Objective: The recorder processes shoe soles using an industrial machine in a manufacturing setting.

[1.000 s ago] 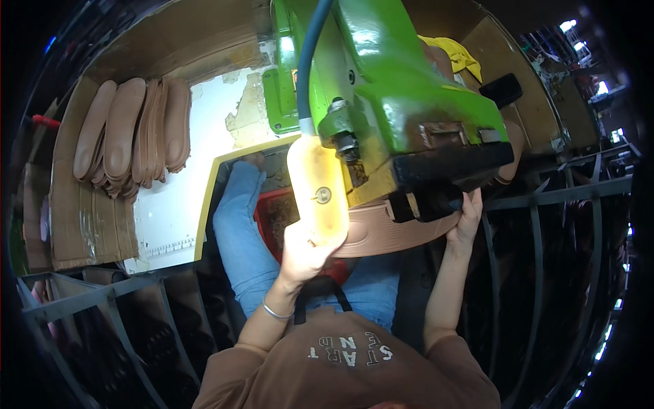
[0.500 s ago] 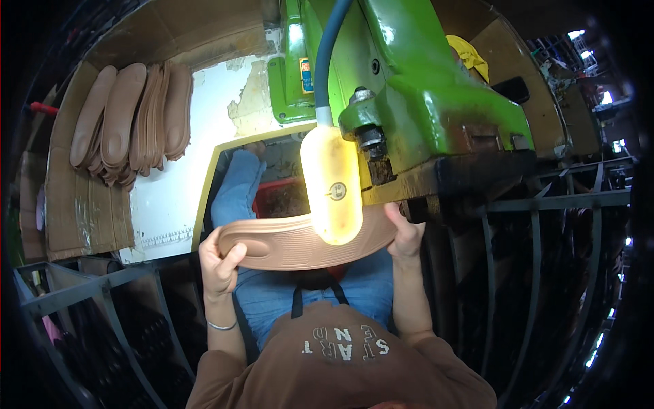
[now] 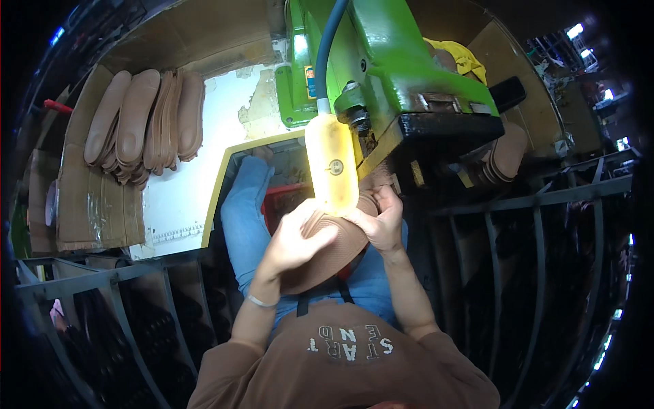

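Nearest the body: brown sole (image 3: pixel 337 259) is over the lap, in front of the shirt (image 3: pixel 340 354) and above the jeans (image 3: pixel 246 204), tilted, one end low and to the left, the other up toward the right hand (image 3: pixel 383 221). Right hand closed on the sole's upper end, thumb on top. Left hand (image 3: pixel 294 240) half-curled at its left side, thumb lying over it; fingertips partly lost by the lamp, so can't tell how firm that hold is.

Risks, my read: right hand seems to carry most of the load. If the left is only resting, the low end could swing or the sole twist out. Lamp (image 3: pixel 332 163) overlaps both hands' fingers from this view; can't tell if it touches. Raising the sole there could bump it. Machine head (image 3: pixel 446 129) is close by too; a careless reach right could knock knuckles on its dark underside.

Sole looks: matte brown, fine ridges on the face up, rounded outline, bent slightly. Edge near the right hand looks layered; can't tell if it's one piece or several.

Further out: red bin (image 3: pixel 274 208) below the cutout in the white surface (image 3: pixel 221 112). Green machine body (image 3: pixel 392 54) stands on it. Sole stack (image 3: pixel 139 123) at left against cardboard (image 3: pixel 102 225), a smaller sole pile (image 3: pixel 506 153) right of the machine, yellow cloth (image 3: pixel 469 63) beyond.
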{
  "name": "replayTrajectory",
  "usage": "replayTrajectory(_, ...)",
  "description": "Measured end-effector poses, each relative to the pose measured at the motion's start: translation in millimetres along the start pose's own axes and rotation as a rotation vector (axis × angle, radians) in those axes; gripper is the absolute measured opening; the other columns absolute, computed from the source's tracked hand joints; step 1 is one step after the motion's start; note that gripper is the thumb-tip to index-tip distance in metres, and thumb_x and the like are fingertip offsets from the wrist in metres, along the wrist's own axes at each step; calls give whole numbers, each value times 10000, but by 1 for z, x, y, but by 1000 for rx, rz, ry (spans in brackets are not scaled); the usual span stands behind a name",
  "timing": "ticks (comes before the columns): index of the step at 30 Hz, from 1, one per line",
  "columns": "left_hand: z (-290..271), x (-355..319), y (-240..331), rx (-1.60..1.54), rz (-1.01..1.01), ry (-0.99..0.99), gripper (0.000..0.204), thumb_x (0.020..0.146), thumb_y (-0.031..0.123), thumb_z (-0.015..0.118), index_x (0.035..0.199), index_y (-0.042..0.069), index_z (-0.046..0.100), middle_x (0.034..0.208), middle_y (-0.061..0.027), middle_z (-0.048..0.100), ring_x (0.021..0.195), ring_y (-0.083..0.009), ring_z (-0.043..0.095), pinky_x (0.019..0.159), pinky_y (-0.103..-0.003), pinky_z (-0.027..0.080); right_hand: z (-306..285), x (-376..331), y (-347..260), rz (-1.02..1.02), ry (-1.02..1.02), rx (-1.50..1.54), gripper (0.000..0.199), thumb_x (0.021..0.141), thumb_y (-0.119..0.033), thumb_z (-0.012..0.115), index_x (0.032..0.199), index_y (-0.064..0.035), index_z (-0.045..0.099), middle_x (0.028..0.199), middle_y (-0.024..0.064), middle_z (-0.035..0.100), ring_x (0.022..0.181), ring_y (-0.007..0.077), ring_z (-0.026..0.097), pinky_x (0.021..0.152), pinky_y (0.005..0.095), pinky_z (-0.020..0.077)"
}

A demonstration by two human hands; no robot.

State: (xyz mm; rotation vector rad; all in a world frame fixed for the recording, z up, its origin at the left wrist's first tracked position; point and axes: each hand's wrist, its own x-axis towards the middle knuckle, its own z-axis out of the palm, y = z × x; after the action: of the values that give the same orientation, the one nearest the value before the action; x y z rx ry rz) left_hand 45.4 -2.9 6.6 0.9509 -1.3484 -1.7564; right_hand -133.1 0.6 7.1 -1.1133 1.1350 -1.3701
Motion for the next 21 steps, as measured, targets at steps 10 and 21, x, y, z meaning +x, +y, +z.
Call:
replayTrajectory(10, 46, 32, 3, 178, 201, 249, 162, 784, 116, 700, 868, -19, 666, 713, -92, 659, 608, -87, 586, 574, -259, 470, -18, -154, 66, 594, -341, 93, 422, 739, -85, 730, 1099, 50, 556, 1046, 105, 613, 943, 155, 575, 844, 286, 454)
replayTrajectory(21, 36, 3, -15, 80, 96, 362, 200, 771, 66, 710, 925, -51, 660, 804, -100, 690, 702, -99, 633, 646, -240, 500, -19, -152, 70, 598, -398, 33, 570, 727, -208, 763, 1179, 35, 515, 1136, 157, 580, 1097, 242, 517, 966, 348, 378)
